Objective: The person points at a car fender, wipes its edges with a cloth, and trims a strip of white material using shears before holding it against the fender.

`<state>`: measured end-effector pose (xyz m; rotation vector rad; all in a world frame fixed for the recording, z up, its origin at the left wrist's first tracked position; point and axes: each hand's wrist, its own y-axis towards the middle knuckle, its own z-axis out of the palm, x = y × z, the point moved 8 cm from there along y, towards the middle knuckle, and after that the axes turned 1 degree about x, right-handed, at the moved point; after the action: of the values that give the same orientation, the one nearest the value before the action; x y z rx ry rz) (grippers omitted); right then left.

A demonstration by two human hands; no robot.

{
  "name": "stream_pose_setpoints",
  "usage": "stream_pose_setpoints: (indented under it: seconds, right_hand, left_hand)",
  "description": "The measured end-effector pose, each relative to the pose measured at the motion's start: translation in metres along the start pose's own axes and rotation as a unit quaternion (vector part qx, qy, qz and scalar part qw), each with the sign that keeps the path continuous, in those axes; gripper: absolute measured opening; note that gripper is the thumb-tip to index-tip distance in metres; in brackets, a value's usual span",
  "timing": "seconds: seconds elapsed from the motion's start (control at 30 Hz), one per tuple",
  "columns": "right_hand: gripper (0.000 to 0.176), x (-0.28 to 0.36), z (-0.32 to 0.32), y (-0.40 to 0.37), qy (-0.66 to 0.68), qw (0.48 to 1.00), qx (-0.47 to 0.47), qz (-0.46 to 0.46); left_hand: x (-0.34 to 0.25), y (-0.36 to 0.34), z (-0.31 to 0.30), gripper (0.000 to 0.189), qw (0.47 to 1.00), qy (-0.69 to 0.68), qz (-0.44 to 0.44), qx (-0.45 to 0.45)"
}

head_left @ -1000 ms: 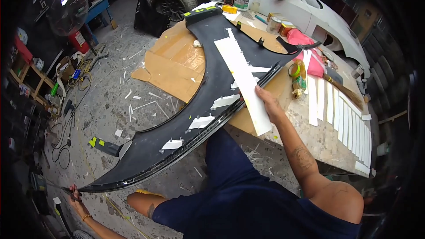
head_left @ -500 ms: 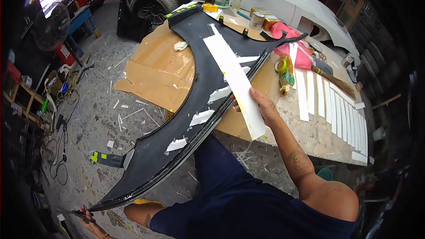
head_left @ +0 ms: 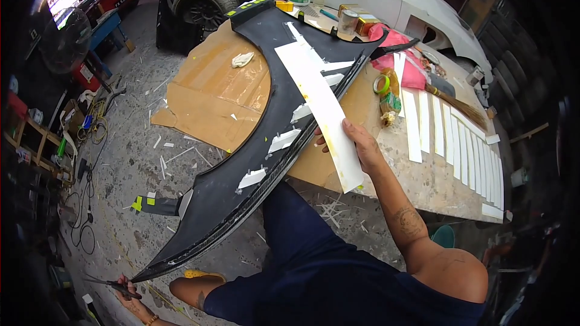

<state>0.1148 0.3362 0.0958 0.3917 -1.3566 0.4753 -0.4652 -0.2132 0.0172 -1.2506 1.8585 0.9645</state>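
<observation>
My right hand (head_left: 364,147) is closed on a long white strip (head_left: 318,98), thumb on top and fingertips under its left edge. The strip slants over a black car fender (head_left: 289,81), overlapping it in this view. White patches (head_left: 283,140) are stuck along the fender's dark surface. Far down at the lower left, my left hand (head_left: 136,306) grips a pair of scissors (head_left: 128,290) by the dark handles, blades pointing left. The fender's narrow tip (head_left: 142,274) reaches right beside that hand.
More white strips (head_left: 459,145) lie in a row on the worktable (head_left: 417,187), near a brush (head_left: 456,107), a roll of green tape (head_left: 382,84) and a pink cloth (head_left: 411,72). Cardboard (head_left: 199,105) sits under the fender. Behind stands a white car (head_left: 386,6). Scraps litter the floor (head_left: 133,157).
The fender's lower end has shifted right and slightly up. My left hand with the scissors has moved a little right, and the blades show more clearly. The right hand still holds the strip.
</observation>
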Motion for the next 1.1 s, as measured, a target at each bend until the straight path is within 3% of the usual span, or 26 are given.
stream_pose_setpoints:
  seconds: [0.07,0.2,0.23,0.27,0.3,0.37,0.4,0.47,0.5,0.57,0.67,0.73,0.87,1.1]
  right_hand:
    - [0.062,0.002,0.003,-0.002,0.009,1.0,-0.003,-0.003]
    - [0.064,-0.007,-0.002,-0.002,-0.003,1.0,-0.018,0.01]
    - [0.065,-0.002,0.0,-0.003,-0.013,1.0,-0.022,0.005]
    - [0.062,-0.001,0.001,-0.004,-0.013,0.999,-0.029,0.0]
    - [0.063,0.016,0.02,-0.004,-0.021,0.999,0.008,-0.033]
    - [0.063,0.023,0.026,-0.001,-0.084,0.995,0.029,-0.036]
    - [0.065,0.028,0.045,0.002,-0.04,0.994,0.087,-0.057]
    - [0.068,0.025,0.061,0.01,-0.048,0.991,0.101,-0.074]
    - [0.068,0.026,0.084,0.012,-0.074,0.986,0.128,-0.073]
    - [0.065,0.034,0.133,0.011,-0.112,0.974,0.177,-0.09]
    - [0.064,0.026,0.188,0.011,-0.105,0.968,0.218,-0.066]
    - [0.061,0.029,0.221,0.003,-0.084,0.962,0.251,-0.063]
    - [0.059,0.022,0.285,-0.01,-0.061,0.92,0.383,-0.058]
    - [0.06,-0.018,0.365,-0.035,-0.108,0.866,0.488,0.011]
  left_hand:
    - [-0.001,-0.005,0.004,0.045,1.0,-0.018,0.016,-0.001]
    - [-0.012,-0.017,0.014,0.046,0.997,-0.059,-0.043,0.023]
    - [-0.016,-0.014,0.014,0.042,0.995,-0.082,0.037,0.034]
    - [-0.028,-0.018,0.012,0.042,0.998,-0.05,0.028,0.019]
    - [-0.022,-0.023,0.001,0.043,0.998,-0.016,-0.065,0.006]
    - [-0.027,-0.031,-0.02,0.039,0.993,-0.076,-0.024,-0.087]
    - [-0.042,-0.046,-0.031,0.032,0.991,-0.037,-0.05,-0.12]
    - [-0.048,-0.081,-0.053,0.021,0.991,0.02,-0.06,-0.119]
    - [-0.021,-0.095,-0.066,0.02,0.99,0.064,-0.005,-0.124]
    - [-0.051,-0.159,-0.052,0.024,0.984,0.17,-0.002,-0.063]
    - [-0.074,-0.243,-0.009,0.034,0.993,0.063,0.011,0.099]
    - [-0.072,-0.295,0.023,0.038,0.973,0.087,-0.022,0.21]
    - [-0.069,-0.358,0.045,0.045,0.971,0.082,-0.061,0.218]
    - [-0.089,-0.366,0.044,0.046,0.927,0.203,-0.128,0.287]
